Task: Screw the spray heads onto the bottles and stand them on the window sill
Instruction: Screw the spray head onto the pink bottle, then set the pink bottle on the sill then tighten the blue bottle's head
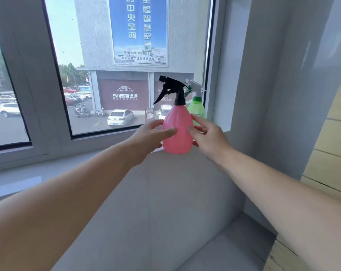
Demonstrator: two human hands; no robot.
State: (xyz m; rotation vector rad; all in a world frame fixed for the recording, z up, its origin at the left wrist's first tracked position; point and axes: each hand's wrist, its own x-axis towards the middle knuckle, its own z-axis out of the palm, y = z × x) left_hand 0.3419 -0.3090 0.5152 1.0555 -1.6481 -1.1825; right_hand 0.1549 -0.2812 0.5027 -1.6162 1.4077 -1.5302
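Head view showed the pink bottle (178, 132) with its black spray head (170, 89) upright at frame centre on the window sill (48, 173), clasped by the left hand (150, 136) and right hand (206, 133); the green bottle (198, 108) stood just behind.

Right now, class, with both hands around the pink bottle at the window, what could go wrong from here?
1. The pink bottle stands upright very close to the green bottle behind it; a nudge could knock that one over.
2. Its base appears near the sill edge, so it might tip off as the left hand and right hand let go.
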